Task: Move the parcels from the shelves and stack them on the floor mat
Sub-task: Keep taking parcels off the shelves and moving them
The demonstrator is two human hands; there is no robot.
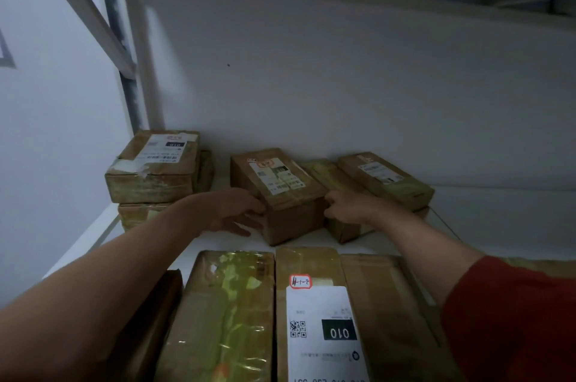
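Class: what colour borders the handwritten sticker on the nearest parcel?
Red borders the sticker; head view.

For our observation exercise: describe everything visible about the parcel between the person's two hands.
The parcel is a brown taped cardboard box with white labels and a red-edged sticker on top. It lies skewed on the white shelf, left hand touching its left side, right hand at its right edge.

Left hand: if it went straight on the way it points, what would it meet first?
The left hand would probably meet the left side of the middle brown cardboard parcel; depth unclear.
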